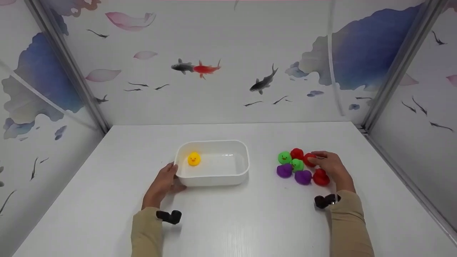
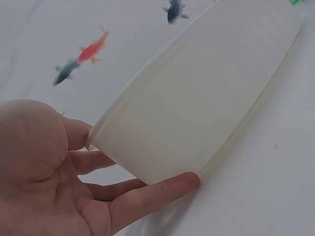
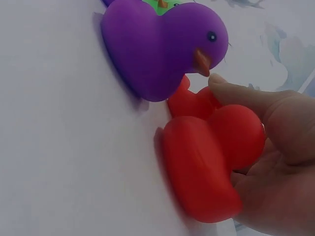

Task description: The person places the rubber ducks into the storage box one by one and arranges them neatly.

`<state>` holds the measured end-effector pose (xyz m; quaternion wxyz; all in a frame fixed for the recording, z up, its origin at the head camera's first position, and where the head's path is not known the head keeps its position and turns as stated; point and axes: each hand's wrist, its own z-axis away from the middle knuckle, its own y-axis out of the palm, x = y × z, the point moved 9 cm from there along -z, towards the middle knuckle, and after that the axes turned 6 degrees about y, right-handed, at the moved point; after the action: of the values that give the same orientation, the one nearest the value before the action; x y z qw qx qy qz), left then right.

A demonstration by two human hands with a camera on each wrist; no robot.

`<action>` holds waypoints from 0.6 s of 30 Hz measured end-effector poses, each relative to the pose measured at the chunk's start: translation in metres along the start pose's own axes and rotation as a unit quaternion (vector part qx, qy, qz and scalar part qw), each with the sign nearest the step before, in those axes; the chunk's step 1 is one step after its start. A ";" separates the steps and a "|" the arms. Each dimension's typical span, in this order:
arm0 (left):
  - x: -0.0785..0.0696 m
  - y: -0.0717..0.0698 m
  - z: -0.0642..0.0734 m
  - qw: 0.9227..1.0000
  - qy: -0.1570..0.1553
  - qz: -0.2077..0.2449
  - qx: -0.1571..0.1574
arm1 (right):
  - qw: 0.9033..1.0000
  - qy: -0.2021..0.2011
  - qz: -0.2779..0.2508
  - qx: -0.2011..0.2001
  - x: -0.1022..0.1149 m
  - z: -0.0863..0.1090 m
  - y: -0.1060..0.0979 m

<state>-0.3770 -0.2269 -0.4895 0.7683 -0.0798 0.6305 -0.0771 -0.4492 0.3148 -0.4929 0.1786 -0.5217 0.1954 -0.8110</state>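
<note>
A white plastic tub (image 1: pixel 213 181) stands left of centre on the table with a yellow rubber duck (image 1: pixel 194 159) inside at its left end. My left hand (image 1: pixel 163 184) grips the tub's near left corner. In the left wrist view its thumb (image 2: pixel 162 194) lies along the tub's long side, the fingers at the short end. My right hand (image 1: pixel 334 169) pinches a red rubber duck (image 1: pixel 309 160) at the right edge of a loose cluster. Another red duck (image 3: pixel 197 167) sits nearer, below that hand, and partly hides the pinched one in the right wrist view.
Around the pinched duck sit a red duck (image 1: pixel 296 154), two green ducks (image 1: pixel 285 157) and two purple ducks (image 1: pixel 303 177). The white table (image 1: pixel 250 217) is enclosed by printed panels (image 1: pixel 228 96) at the back and sides.
</note>
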 end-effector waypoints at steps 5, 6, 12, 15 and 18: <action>0.002 0.000 0.001 1.000 -0.008 -0.001 0.000 | 1.000 0.009 -0.009 -0.006 -0.001 0.002 -0.002; 0.002 0.001 0.000 1.000 -0.008 -0.003 0.001 | 1.000 0.007 -0.017 -0.008 0.001 0.003 -0.003; 0.000 0.000 -0.005 1.000 -0.005 -0.005 0.001 | 0.998 -0.023 -0.044 -0.025 0.021 0.011 -0.011; 0.000 0.000 -0.004 1.000 -0.006 -0.002 -0.001 | 0.998 -0.030 -0.045 -0.025 0.031 0.017 -0.012; 0.001 0.000 -0.003 1.000 -0.002 0.002 -0.001 | 0.998 -0.033 -0.047 -0.025 0.039 0.022 -0.012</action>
<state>-0.3794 -0.2275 -0.4905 0.7694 -0.0797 0.6294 -0.0746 -0.4456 0.3030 -0.4489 0.1337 -0.5607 0.1848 -0.7960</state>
